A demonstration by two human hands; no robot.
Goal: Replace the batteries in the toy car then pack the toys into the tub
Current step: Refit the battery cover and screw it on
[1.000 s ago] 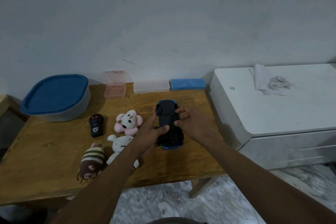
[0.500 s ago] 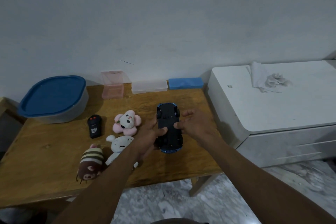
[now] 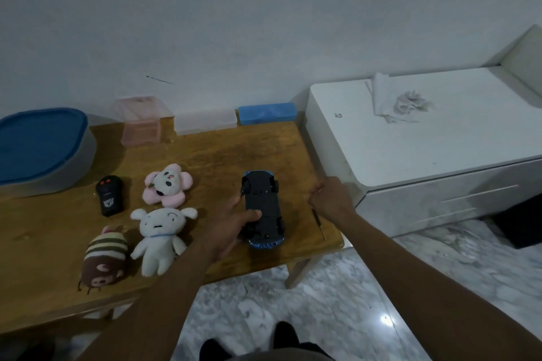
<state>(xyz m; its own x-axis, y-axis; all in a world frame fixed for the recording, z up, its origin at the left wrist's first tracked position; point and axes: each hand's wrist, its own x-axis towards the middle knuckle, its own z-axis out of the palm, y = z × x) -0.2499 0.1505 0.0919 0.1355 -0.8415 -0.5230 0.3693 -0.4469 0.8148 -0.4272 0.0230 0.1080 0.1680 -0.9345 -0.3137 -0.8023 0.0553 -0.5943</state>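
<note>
At six o'clock, nearest the camera, two dark shoe tips [image 3: 209, 349] stand on the grey marbled floor [image 3: 337, 316]. Beyond them runs the near edge of the brown wooden desk [image 3: 44, 231].

Near its right end the left hand [image 3: 231, 220] holds the blue plastic toy car [image 3: 262, 209] belly-up, with the fingers under its left flank and the thumb pressed on the dark underside. The car's nose points to twelve o'clock.

At three o'clock from the car, well apart from it, the right hand [image 3: 330, 199] hovers at the desk's right edge with its fingers curled. I cannot tell whether they pinch anything. A thin dark rod [image 3: 318, 221] lies on the desk just beneath the wrist.

At nine o'clock from the car sits the white soft plush dog [image 3: 159, 234]. The brown striped plush bug [image 3: 104, 261] lies at eight o'clock, the pink flower-shaped plush [image 3: 167, 187] at ten, and the black plastic remote control [image 3: 110, 195] is left of the flower.

Farther back, at the far left, the grey oval plastic tub [image 3: 73, 167] wears its blue lid [image 3: 35, 138]. Along the wall stand a pink translucent box [image 3: 140, 123], a clear flat box [image 3: 205, 123] and a blue flat box [image 3: 267, 113].

At two o'clock a white cabinet [image 3: 410, 155] carries a crumpled white cloth [image 3: 399, 101]
</note>
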